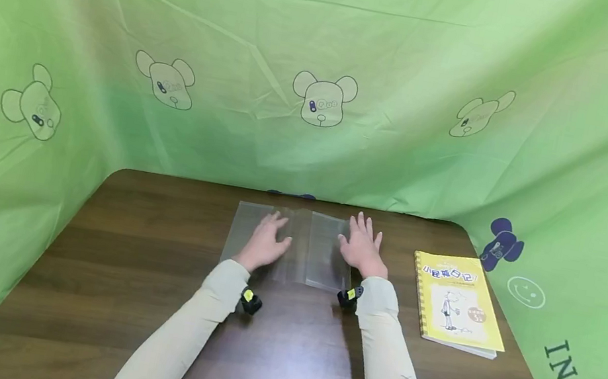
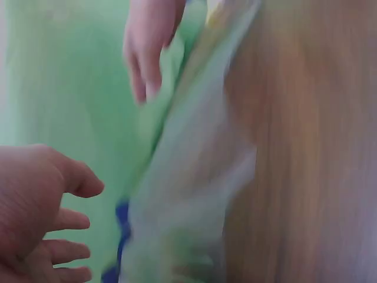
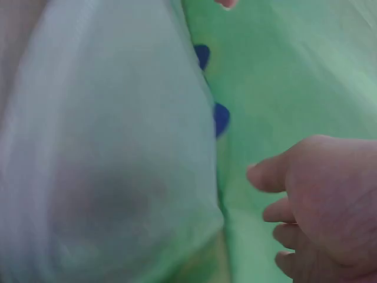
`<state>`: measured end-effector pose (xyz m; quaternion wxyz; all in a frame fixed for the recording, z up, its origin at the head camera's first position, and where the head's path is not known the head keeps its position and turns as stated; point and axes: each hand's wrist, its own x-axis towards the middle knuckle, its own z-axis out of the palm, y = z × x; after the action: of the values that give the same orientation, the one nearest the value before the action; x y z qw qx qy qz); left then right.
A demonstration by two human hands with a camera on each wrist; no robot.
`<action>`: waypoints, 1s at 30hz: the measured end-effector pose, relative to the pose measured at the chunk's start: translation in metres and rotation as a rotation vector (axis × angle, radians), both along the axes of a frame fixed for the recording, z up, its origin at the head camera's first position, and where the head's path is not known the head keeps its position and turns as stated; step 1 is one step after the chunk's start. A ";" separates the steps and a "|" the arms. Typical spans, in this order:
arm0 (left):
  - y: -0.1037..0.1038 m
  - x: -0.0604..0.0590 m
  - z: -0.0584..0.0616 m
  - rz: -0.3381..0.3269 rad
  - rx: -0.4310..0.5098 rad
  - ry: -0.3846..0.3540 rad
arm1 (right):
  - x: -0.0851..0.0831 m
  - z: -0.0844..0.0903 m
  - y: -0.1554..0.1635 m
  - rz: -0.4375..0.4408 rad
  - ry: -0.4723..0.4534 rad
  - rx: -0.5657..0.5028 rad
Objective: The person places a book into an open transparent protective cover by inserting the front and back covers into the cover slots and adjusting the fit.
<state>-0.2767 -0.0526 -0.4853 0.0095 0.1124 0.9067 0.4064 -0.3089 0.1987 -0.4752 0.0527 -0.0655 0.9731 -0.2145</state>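
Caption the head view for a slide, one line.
Both hands, left hand and right hand, lie flat on a clear plastic sheet on a dark wooden table, beside a yellow book.

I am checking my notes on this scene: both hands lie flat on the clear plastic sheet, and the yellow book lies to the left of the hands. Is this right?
Not quite. In the head view the yellow book lies to the right of the hands, near the table's right edge. The rest holds: the left hand and right hand lie flat on the clear plastic sheet.
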 end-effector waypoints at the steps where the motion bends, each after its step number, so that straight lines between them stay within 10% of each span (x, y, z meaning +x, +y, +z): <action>1: 0.010 0.004 0.002 -0.015 0.054 -0.009 | 0.000 0.002 0.005 -0.003 -0.011 0.004; 15: 0.131 0.068 -0.006 -0.260 0.457 -0.272 | 0.014 0.031 0.093 -0.199 -0.117 0.136; 24: 0.197 0.080 -0.008 -0.199 0.735 -0.503 | 0.033 0.042 0.156 -0.429 -0.166 0.098; 30: 0.220 0.091 -0.002 -0.095 0.809 -0.527 | 0.040 0.043 0.189 -0.485 -0.279 0.129</action>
<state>-0.1859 0.1678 -0.4876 0.2130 0.0417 0.6364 0.7402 -0.2691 0.3878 -0.4321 0.1375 0.2027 0.9553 -0.1653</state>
